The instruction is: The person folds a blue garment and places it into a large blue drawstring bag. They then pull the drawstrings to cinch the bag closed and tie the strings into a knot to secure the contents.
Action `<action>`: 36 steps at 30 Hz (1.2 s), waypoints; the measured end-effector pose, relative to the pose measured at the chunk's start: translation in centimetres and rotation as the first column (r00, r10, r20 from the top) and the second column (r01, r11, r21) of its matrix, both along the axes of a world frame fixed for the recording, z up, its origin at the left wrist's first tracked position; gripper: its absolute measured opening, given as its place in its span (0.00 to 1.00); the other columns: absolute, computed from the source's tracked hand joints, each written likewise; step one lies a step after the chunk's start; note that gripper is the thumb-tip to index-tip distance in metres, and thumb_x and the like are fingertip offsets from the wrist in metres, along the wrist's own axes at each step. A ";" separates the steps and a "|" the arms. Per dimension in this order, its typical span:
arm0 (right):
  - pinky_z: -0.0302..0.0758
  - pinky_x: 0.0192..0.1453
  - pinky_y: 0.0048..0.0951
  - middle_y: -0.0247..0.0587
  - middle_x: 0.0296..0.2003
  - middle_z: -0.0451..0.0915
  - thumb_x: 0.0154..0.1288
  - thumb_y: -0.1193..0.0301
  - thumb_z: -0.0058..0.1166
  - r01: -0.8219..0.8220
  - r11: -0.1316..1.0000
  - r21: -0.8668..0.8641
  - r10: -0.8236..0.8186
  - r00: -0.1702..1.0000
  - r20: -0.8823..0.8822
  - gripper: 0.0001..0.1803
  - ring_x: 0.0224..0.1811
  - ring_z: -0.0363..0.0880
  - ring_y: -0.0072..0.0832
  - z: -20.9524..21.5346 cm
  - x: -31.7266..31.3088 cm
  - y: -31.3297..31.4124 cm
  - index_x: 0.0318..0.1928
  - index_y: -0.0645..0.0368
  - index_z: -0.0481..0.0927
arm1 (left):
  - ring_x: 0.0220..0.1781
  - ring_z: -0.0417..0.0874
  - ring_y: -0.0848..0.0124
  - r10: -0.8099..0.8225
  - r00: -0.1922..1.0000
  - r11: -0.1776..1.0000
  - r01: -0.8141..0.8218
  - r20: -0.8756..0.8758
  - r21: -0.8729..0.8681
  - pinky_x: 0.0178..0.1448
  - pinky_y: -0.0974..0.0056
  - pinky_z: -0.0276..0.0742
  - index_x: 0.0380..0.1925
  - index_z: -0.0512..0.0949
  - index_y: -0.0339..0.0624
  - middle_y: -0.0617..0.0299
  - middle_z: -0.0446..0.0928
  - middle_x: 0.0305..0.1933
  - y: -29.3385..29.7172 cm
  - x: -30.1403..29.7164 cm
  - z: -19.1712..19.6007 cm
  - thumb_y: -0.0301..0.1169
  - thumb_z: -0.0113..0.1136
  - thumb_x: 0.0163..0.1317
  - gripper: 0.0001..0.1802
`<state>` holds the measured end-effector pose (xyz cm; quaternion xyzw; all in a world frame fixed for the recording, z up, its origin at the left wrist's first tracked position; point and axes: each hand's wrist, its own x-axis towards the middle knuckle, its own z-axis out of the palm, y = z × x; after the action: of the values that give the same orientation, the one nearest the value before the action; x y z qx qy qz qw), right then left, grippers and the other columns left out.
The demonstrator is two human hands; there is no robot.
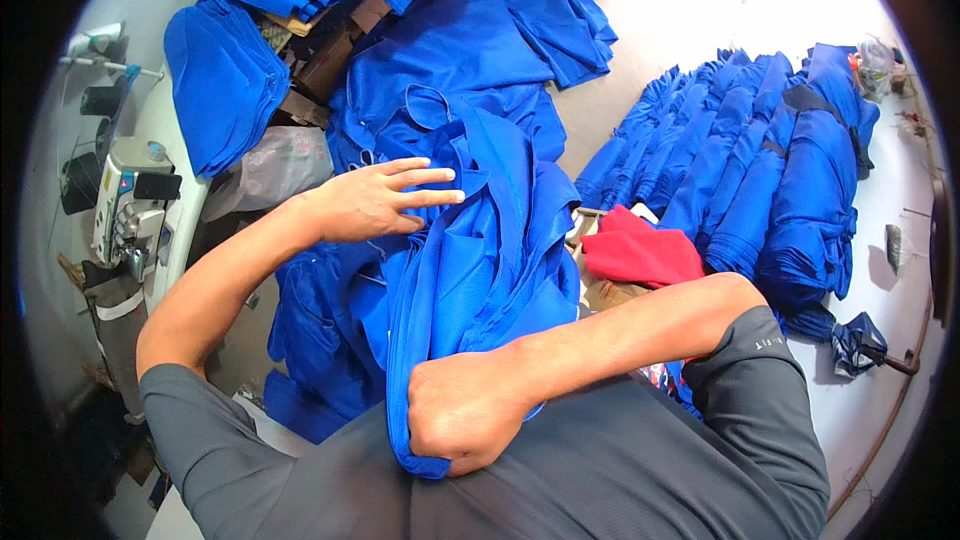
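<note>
Seen from above, a person in a dark grey shirt (600,460) works over heaps of bright blue cloth. The largest mass is the spread of blue garments (450,50) covering the work surface ahead, running from the far left corner across to the middle. To the right, on a pale floor (700,10), lies a long stacked row of folded blue pieces (760,170), laid overlapping like tiles.

In the centre, close to the person's chest, is the blue garment (480,260) being handled. It hangs in long folds from about the middle of the scene down to the person's lap. The right hand (465,418) is closed in a fist around its lower end, gripping the bunched cloth tightly against the body. The left hand (375,202) lies flat on the upper part of the same garment, fingers stretched out and slightly spread, pressing on the fabric rather than gripping it.

Just right of the garment sits a folded red cloth (640,250) on a cardboard box (610,292). At the far left edge stands a white sewing machine (130,210). Near the lower right, a small dark blue folded umbrella (865,340) lies on the floor.
</note>
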<state>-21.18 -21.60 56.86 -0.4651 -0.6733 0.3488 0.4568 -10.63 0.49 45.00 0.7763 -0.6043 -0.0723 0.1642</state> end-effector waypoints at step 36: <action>0.77 0.31 0.43 0.48 0.25 0.82 0.67 0.59 0.66 0.716 0.540 0.442 -0.602 -0.038 0.798 0.13 0.25 0.82 0.45 11.5 19.9 -11.4 0.35 0.57 0.85 | 0.37 0.85 0.50 0.869 0.454 0.315 -0.815 -0.197 -0.487 0.39 0.51 0.82 0.70 0.65 0.37 0.47 0.82 0.39 -0.5 -16.7 4.9 0.19 0.72 0.55 0.42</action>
<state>-1.26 -32.96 68.41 -0.8550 -0.4724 -0.1923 0.0938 -27.29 -0.01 49.91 0.9021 -0.1132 0.2282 0.3484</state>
